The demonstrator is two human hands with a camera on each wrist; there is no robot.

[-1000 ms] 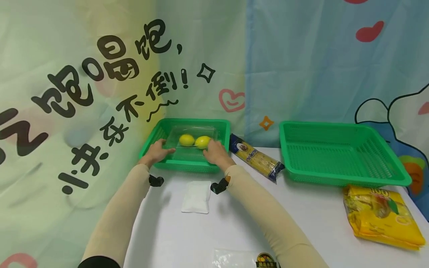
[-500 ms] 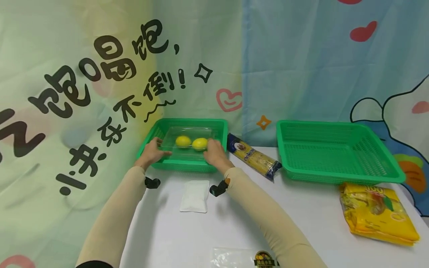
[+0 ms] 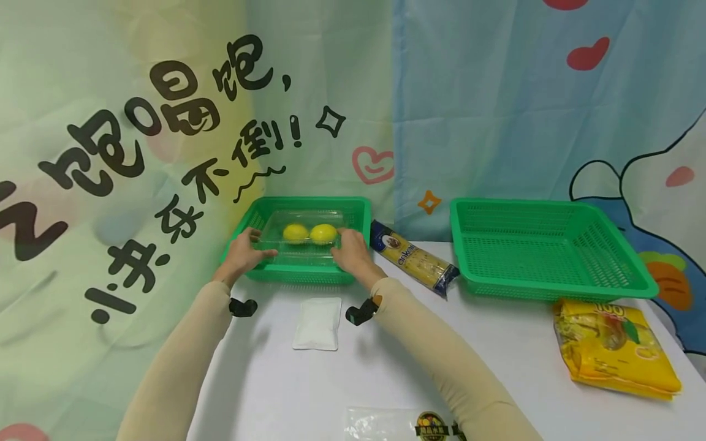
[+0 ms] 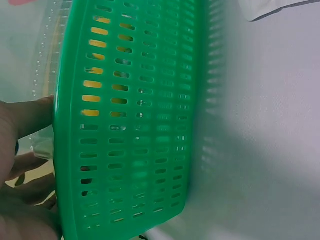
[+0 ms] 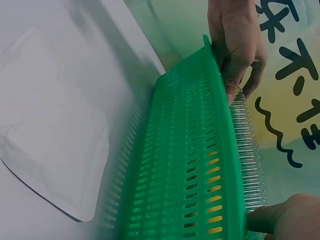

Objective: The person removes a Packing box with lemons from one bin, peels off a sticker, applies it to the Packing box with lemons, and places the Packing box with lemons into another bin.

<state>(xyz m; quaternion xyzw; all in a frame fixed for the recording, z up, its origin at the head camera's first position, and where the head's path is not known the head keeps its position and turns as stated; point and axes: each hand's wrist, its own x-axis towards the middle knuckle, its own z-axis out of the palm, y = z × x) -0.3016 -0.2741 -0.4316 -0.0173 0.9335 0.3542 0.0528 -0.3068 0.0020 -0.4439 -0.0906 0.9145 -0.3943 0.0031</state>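
Two yellow lemons [image 3: 323, 234] show through a clear plastic box [image 3: 303, 217] in the left green basket [image 3: 298, 275]. My left hand [image 3: 242, 252] grips the box's left end, its thumb lying along the near side. At the right end my right hand [image 3: 354, 252] holds the box between thumb and fingers. The right wrist view has the left hand [image 5: 240, 47] pinching the ribbed box edge [image 5: 247, 150] just above the basket rim. Basket wall hides most of the box in both wrist views.
A spaghetti packet [image 3: 413, 257] lies between this basket and a second green basket [image 3: 551, 291]. In front of that one is a yellow bag [image 3: 623, 349]. A white pouch [image 3: 317, 324] and a clear labelled bag [image 3: 386, 422] lie nearer. Printed curtains [image 3: 469, 110] hang behind.
The head view has shifted slightly, so everything sits further left. The lemons have moved a little left in the basket, and the right one is no longer overlapped by my right hand.
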